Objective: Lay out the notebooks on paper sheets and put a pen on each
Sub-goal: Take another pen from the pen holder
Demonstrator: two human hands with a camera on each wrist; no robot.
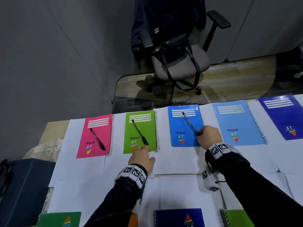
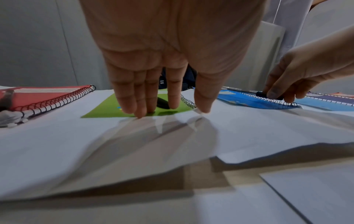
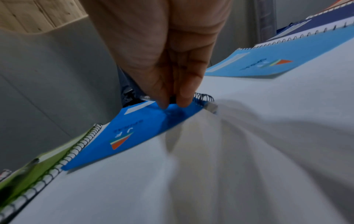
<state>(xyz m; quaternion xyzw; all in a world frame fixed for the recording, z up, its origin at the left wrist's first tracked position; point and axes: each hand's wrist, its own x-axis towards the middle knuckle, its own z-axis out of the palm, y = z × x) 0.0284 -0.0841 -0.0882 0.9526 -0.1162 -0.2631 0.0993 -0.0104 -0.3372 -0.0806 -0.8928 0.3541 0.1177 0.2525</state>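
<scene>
Five spiral notebooks lie in a row on white paper sheets (image 1: 177, 159): pink (image 1: 101, 128), green (image 1: 144, 126), blue (image 1: 182, 126), light blue (image 1: 237, 122) and dark blue (image 1: 283, 115). A black pen (image 1: 97, 139) lies on the pink one. On the green notebook (image 2: 103, 109) lies another pen (image 1: 140, 132). My left hand (image 1: 142, 149) touches this notebook's near edge with straight fingers (image 2: 139, 106), beside the pen's cap (image 2: 162, 103). My right hand (image 1: 200, 132) pinches the cap end of a third pen (image 1: 191, 123), which lies on the blue notebook (image 3: 145, 125). The light blue and dark blue covers carry no pen.
A nearer row holds a green notebook (image 1: 60, 218), a dark blue one (image 1: 178, 217) and another green one (image 1: 237, 217). A dark case (image 1: 24, 185) sits at the table's left end. An office chair (image 1: 180, 66) with a black bag stands beyond the far edge.
</scene>
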